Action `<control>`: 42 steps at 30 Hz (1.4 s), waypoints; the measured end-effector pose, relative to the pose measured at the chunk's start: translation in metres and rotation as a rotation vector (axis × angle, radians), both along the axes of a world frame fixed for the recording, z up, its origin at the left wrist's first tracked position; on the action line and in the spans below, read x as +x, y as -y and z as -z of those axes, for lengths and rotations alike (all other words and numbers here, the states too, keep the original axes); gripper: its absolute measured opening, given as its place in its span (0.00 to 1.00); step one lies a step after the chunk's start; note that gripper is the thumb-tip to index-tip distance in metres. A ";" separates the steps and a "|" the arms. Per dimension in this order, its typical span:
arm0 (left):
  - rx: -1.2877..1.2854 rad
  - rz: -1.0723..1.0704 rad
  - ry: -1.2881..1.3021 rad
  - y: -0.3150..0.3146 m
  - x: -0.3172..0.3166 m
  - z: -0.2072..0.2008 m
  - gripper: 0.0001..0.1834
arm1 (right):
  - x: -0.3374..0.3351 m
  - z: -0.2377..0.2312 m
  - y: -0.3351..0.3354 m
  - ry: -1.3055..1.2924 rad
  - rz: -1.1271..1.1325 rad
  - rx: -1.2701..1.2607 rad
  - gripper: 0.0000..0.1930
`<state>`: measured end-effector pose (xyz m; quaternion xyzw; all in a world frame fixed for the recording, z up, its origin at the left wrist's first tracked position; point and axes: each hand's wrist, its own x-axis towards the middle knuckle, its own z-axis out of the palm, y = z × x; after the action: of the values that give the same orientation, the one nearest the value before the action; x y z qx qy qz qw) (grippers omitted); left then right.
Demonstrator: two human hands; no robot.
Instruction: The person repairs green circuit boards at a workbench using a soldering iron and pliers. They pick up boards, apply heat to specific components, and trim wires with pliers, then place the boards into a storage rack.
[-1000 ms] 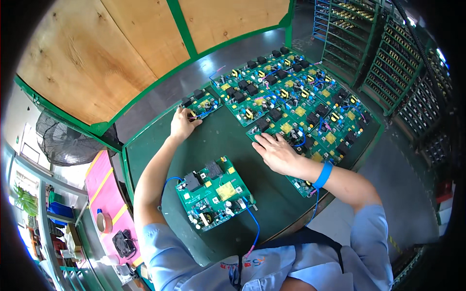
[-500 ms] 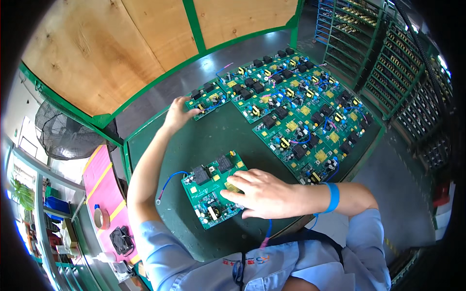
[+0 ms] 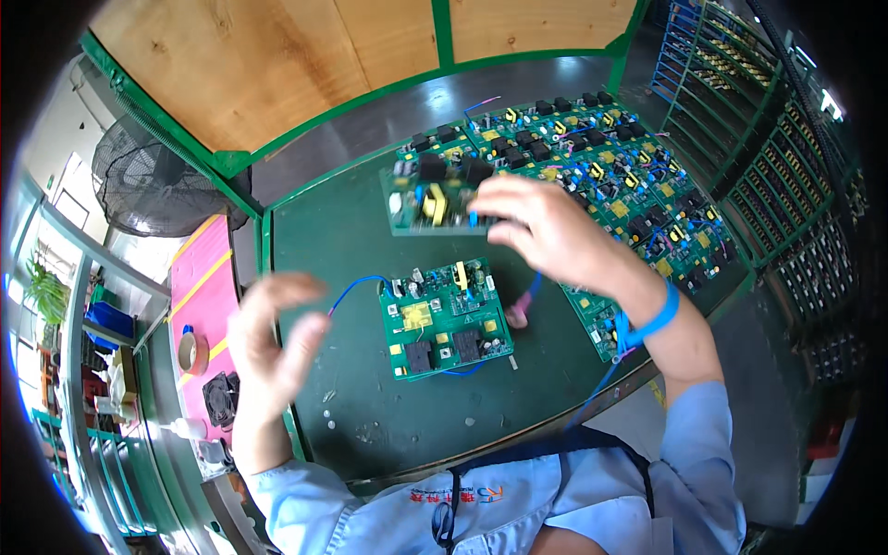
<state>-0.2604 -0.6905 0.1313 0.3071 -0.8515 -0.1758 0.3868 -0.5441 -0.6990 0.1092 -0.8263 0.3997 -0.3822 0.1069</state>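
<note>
Fingers of the blurred left hand stand apart; rightward, a green rectangular circuit board lies on the dark green tabletop; beyond, a raised, motion-smeared green board, right edge hidden, is clamped by the right hand.

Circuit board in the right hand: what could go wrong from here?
The held circuit board might tip or slip: the right hand grips only its right side, and the left hand is apart from it.

The blue wire with a pink sleeve near the right hand could snag.

If lowered carelessly, the held board could strike components on the circuit board lying on the table.
</note>
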 end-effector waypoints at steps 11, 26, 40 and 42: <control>-0.077 0.161 0.587 -0.018 -0.032 0.072 0.31 | -0.029 0.110 0.077 -0.334 -0.010 0.029 0.13; 0.018 0.088 0.380 -0.018 -0.033 0.084 0.23 | -0.020 0.059 0.056 0.334 0.248 -0.109 0.09; -0.004 -0.160 -0.020 0.017 -0.023 0.020 0.20 | 0.047 0.109 -0.054 -0.273 -0.136 -0.039 0.13; -0.005 -0.129 0.028 0.019 -0.029 0.020 0.21 | 0.047 0.110 -0.055 -0.229 -0.164 -0.003 0.13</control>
<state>-0.2892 -0.7099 0.1116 0.3627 -0.8357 -0.1442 0.3862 -0.4972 -0.6438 -0.0007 -0.8945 0.3398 -0.2761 0.0902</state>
